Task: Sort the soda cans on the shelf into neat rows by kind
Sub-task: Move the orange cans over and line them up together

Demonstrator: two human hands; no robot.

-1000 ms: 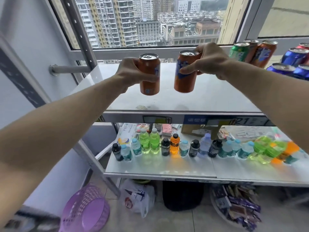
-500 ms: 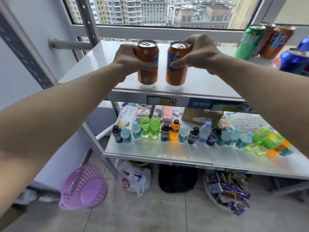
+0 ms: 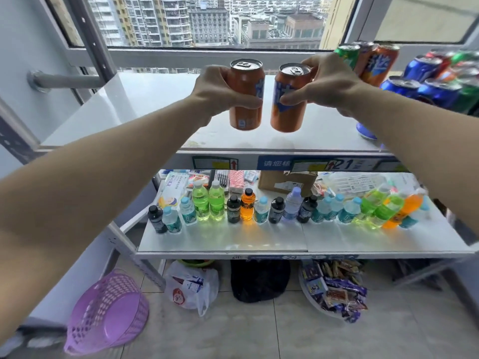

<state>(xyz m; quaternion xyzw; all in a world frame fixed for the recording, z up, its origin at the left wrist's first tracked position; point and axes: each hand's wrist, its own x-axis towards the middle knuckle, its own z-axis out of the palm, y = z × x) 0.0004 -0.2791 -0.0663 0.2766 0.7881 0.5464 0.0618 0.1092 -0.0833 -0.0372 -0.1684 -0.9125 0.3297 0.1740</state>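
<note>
Your left hand [image 3: 217, 93] grips one orange aluminium soda can [image 3: 246, 95] | your right hand [image 3: 328, 84] pinches another orange can [image 3: 289, 99] | both above the white top shelf [image 3: 145, 104]

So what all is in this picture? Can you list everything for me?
Orange cans: two, one in each hand, above the top shelf; left one, right one.
Can cluster: count unclear; blue, green, orange, red; top shelf, far right.
Bottles: a long row; green, orange, black, clear; lower shelf.
Box: one, brown, behind the bottles.
Basket: one, purple, on the floor at left.
Plastic bag: one, white, under the shelves.
Black bag: one, under the shelves.
Snack packets: a pile, mixed colours, floor at right.
Left hand: grips the left can.
Right hand: grips the right can.
</note>
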